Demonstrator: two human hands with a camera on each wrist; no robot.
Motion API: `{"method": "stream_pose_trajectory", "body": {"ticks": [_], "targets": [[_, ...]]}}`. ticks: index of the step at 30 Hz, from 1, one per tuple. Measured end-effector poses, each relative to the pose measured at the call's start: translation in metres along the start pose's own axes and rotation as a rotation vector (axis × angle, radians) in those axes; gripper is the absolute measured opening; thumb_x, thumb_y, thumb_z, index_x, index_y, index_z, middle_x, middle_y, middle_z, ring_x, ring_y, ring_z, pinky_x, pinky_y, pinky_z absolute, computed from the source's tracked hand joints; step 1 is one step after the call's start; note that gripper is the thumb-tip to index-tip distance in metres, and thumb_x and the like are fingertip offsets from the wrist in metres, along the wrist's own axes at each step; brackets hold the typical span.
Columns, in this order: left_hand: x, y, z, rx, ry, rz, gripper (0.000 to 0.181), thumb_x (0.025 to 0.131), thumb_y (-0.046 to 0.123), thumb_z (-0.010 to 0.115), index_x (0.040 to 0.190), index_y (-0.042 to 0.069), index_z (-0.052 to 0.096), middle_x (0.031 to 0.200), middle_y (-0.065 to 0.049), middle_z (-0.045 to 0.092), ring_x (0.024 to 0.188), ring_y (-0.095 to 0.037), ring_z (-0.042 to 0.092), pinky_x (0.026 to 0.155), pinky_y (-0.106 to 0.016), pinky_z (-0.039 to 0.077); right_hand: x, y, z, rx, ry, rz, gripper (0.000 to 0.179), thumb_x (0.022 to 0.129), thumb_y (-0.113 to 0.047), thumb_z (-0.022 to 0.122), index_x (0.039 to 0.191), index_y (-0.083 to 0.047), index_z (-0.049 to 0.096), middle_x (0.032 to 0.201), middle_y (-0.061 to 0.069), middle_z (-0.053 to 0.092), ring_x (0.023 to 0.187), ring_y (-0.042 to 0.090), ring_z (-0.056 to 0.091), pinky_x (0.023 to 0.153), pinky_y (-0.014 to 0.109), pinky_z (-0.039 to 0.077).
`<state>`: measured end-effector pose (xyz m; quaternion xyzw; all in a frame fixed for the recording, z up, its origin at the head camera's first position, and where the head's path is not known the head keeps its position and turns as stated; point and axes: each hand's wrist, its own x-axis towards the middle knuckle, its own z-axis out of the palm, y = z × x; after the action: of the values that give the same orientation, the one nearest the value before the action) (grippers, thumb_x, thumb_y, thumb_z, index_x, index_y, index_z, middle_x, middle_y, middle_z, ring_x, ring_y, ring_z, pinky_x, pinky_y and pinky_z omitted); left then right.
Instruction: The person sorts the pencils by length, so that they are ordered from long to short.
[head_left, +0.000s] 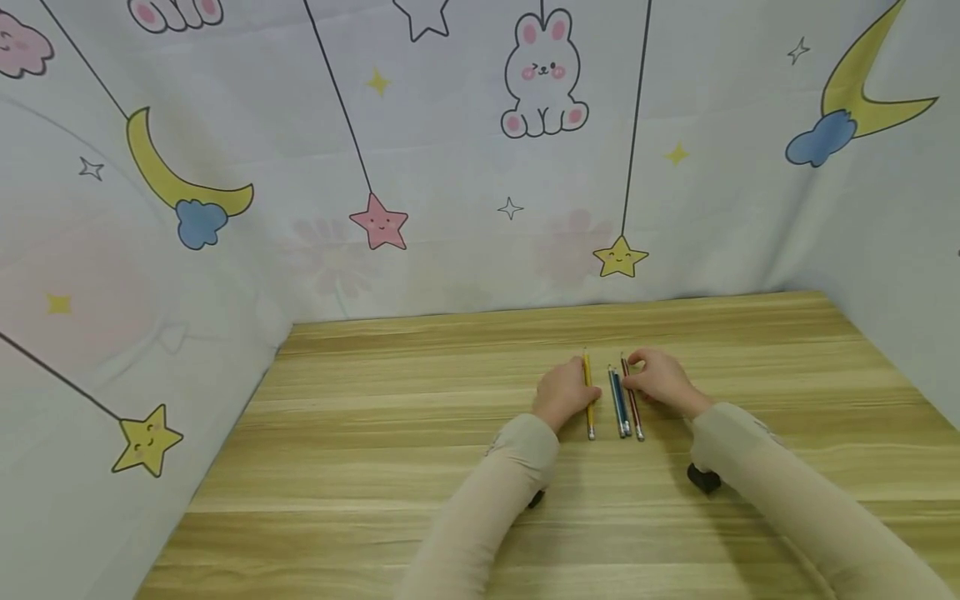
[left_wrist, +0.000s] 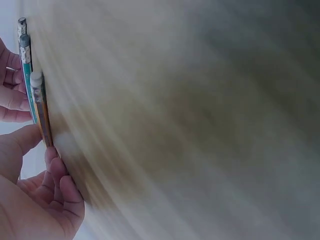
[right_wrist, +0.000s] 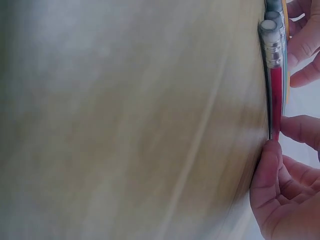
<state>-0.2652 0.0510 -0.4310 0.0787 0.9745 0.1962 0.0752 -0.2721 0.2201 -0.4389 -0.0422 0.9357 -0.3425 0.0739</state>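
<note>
In the head view my left hand (head_left: 558, 393) pinches a yellow pencil (head_left: 591, 423) between thumb and fingertips. The left wrist view shows this pencil's (left_wrist: 43, 115) eraser end pointing away from the fingers. My right hand (head_left: 663, 382) pinches a dark red pencil (head_left: 637, 414), seen bright red (right_wrist: 276, 97) in the right wrist view. Between them lie blue-green pencils (head_left: 618, 407), side by side and close to the red one, with a small gap to the yellow one. All the pencils run roughly parallel, their eraser ends toward me.
A wood-grain table (head_left: 375, 433) lies under both arms. Behind it hangs a white cloth (head_left: 450, 150) printed with stars, moons and a rabbit, which also covers the sides. Dark wrist pieces (head_left: 703, 478) show below the sleeves.
</note>
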Motion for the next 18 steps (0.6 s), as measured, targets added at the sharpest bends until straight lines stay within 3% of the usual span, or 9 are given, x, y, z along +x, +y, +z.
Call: {"method": "stream_pose_trajectory", "body": {"ticks": [11,18], "targets": [[-0.0001,0.0018,-0.0008,0.043,0.009,0.003,0.025,0.079,0.035,0.062,0.094,0.015,0.056,0.073,0.002,0.055,0.061,-0.013,0.048,0.05,-0.026,0.037,0.0007,-0.0053,0.0005,-0.081,0.022,0.0,0.039,0.076,-0.016,0.063,0.107,0.007,0.054,0.079,0.012,0.061,0.056,0.013,0.049,0.051,0.024,0.039],[-0.0033,0.0028,-0.0029,0.058,0.008,0.024,0.018,0.081,0.031,0.059,0.077,0.015,0.052,0.064,0.003,0.05,0.055,-0.011,0.047,0.045,-0.024,0.035,0.0001,-0.0054,0.0002,-0.106,0.046,-0.017,0.034,0.075,-0.013,0.062,0.101,0.008,0.057,0.09,0.018,0.061,0.063,0.017,0.049,0.053,0.024,0.037]]}}
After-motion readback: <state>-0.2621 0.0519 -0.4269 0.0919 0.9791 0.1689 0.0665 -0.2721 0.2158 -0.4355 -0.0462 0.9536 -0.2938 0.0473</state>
